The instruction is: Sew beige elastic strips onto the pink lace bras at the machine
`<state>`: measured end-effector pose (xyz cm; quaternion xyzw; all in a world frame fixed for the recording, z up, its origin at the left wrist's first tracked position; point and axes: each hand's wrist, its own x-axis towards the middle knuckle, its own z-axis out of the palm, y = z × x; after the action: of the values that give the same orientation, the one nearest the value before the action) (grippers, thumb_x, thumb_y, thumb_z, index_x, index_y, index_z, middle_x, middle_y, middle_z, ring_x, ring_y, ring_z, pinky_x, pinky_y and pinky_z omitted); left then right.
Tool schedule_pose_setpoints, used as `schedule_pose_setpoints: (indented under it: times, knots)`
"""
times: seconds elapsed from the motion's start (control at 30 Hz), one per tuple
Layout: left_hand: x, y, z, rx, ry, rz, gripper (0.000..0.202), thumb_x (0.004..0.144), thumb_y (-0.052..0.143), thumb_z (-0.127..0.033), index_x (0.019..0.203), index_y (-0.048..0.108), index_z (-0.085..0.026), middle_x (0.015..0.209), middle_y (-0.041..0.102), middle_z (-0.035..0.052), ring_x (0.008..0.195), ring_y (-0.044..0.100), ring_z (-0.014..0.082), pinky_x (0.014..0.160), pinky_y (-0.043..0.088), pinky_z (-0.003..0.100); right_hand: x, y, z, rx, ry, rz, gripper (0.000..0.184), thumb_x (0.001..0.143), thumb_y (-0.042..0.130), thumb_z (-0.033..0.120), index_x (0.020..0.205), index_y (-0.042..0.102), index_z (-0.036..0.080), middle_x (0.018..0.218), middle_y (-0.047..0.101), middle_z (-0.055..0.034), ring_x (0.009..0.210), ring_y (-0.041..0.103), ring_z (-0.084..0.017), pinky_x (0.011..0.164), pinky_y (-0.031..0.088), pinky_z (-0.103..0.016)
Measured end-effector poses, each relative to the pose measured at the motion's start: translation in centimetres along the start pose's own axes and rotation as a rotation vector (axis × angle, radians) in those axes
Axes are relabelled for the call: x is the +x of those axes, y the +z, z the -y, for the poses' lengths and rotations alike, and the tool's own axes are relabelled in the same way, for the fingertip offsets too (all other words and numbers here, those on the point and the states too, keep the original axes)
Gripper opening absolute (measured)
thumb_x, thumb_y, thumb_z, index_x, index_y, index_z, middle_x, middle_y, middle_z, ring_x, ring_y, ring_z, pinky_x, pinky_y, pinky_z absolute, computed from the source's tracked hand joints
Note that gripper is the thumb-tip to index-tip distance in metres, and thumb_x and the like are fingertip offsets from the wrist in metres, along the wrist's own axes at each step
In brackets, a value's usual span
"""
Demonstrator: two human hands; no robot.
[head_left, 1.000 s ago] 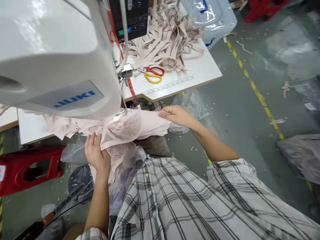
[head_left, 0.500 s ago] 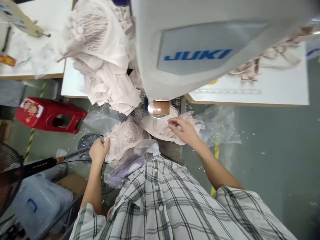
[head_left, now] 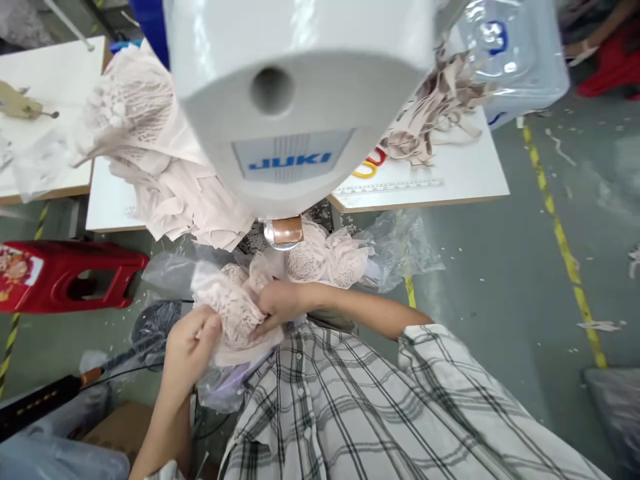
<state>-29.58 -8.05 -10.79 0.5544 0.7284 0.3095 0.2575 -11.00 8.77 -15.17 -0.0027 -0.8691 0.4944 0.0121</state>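
Observation:
Both hands grip a pale pink lace garment piece [head_left: 231, 312] close to my lap, just below the white JUKI sewing machine head [head_left: 290, 100]. My left hand [head_left: 187, 347] pinches its left edge with closed fingers. My right hand [head_left: 280, 303] is closed on the piece's right side, reaching across from the right. More pink lace [head_left: 325, 257] lies under the machine's metal end [head_left: 283, 232]. Clear plastic bags [head_left: 400, 250] sit beneath the fabric.
A heap of pink fabric [head_left: 165, 167] lies on the white table [head_left: 450, 177] left of the machine; pink straps [head_left: 440, 100] and scissors [head_left: 367, 165] lie to the right. A red stool [head_left: 65, 277] stands on the floor at left. A clear bin [head_left: 515, 53] stands at the back right.
My view swung back toward the right. My right hand moved left from the fabric under the machine to meet my left hand, and both now bunch the lace piece together near my lap.

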Motion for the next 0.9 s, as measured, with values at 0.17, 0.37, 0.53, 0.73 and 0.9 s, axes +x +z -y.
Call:
schedule_pose_setpoints:
  times: [0.17,0.37,0.53,0.73,0.9]
  knots:
    - [6.9,5.5,0.4,-0.637,-0.298,0.458,0.041,0.080,0.069,-0.060,0.089,0.066,-0.020,0.089,0.069,0.0077,0.083,0.064,0.0227,0.077,0.052,0.035,-7.7,-4.4,4.6,0.063,-0.021,-0.106,0.037,0.098,0.058,0.051,0.093,0.077,0.020,0.092,0.078,-0.0035,0.076,0.066,-0.016,0.069,0.047,-0.027]
    - [8.6,8.3,-3.0,-0.724,-0.282,0.669,0.046,0.079,0.072,-0.061,0.073,0.058,-0.017,0.064,0.052,-0.0018,0.058,0.047,0.0109,0.059,0.039,0.025,-14.1,-6.5,5.2,0.193,0.302,0.012,0.040,0.095,0.063,0.051,0.073,0.073,0.019,0.060,0.062,0.0020,0.053,0.053,-0.011,0.052,0.037,-0.025]
    - [8.7,7.5,-7.0,-0.217,0.182,0.405,0.032,0.101,0.047,-0.041,0.081,0.057,-0.019,0.069,0.057,-0.0006,0.061,0.049,0.0121,0.058,0.033,0.025,-15.1,-6.6,4.8,-0.170,0.555,-0.363,0.047,0.085,0.068,0.066,0.100,0.074,0.023,0.094,0.073,-0.0085,0.081,0.066,-0.025,0.071,0.051,-0.037]
    - [9.8,6.9,-10.2,-0.103,0.371,0.364,0.035,0.100,0.049,-0.041,0.074,0.056,-0.019,0.059,0.058,-0.0017,0.051,0.047,0.0102,0.052,0.029,0.024,-11.4,-6.7,2.7,0.021,0.236,-0.467,0.043,0.093,0.062,0.061,0.113,0.072,0.024,0.107,0.074,-0.0074,0.100,0.067,-0.024,0.087,0.050,-0.035]
    - [12.3,4.2,-9.8,-0.158,0.119,0.281,0.033,0.087,0.069,-0.043,0.068,0.061,-0.018,0.060,0.058,-0.0019,0.054,0.048,0.0106,0.050,0.034,0.022,-8.9,-7.9,1.4,0.125,0.343,-0.678,0.041,0.094,0.061,0.054,0.075,0.068,0.018,0.067,0.064,-0.0003,0.062,0.054,-0.013,0.060,0.036,-0.026]
